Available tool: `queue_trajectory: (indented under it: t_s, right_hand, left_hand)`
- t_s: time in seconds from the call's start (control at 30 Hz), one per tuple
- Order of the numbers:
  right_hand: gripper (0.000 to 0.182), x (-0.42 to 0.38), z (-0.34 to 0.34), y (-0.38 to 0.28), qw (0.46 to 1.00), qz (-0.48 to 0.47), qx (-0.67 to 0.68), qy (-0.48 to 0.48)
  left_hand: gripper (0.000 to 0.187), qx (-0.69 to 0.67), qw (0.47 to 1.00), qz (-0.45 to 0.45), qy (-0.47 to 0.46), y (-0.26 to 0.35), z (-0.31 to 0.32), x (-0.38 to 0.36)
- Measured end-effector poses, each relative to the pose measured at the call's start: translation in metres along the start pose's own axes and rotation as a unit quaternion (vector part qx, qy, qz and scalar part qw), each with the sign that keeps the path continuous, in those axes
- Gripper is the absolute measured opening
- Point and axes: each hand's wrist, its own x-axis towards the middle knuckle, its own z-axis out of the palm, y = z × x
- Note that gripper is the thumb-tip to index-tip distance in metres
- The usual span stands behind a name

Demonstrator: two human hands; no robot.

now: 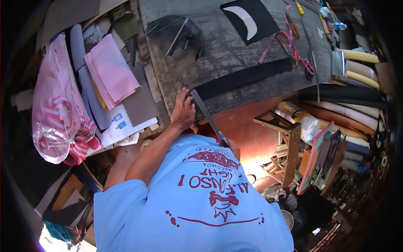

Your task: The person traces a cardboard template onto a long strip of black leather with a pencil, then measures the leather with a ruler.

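A long black strip (247,77) lies along the near edge of the dark worktable (218,50). At its left end, my left hand (183,110) rests palm down on the table, fingers slightly bent and a little apart, with the fingertips beside the upper end of a metal ruler (205,112). The ruler slants down and right, past the table edge. My right hand (233,148) is closed around its lower end, close to my blue shirt; part of this hand is hidden.
Further back are a black sheet with a white crescent (245,21), a pink tape measure (289,38) and dark mesh (174,35). Pink cloth (111,71) and a plastic bag (61,105) lie left. Material rolls (344,113) and a wooden stand (289,147) are at right.
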Motion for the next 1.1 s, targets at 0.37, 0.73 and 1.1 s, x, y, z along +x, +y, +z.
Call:
queue_trajectory:
  t_s: [0.37,0.73,1.1]
  right_hand:
    - [0.033,0.222,-0.282,0.105,0.936,-0.140,-0.214,0.241]
    - [0.040,0.588,-0.494,0.140,0.903,-0.223,-0.327,0.168]
    - [0.027,0.504,-0.378,0.043,0.911,-0.255,-0.322,-0.037]
  left_hand:
    - [0.036,0.052,0.997,0.017,0.052,0.086,0.046,0.114]
    - [0.051,0.189,0.967,-0.165,0.034,0.188,0.196,0.256]
    - [0.025,0.187,0.958,-0.209,0.061,0.198,0.220,0.263]
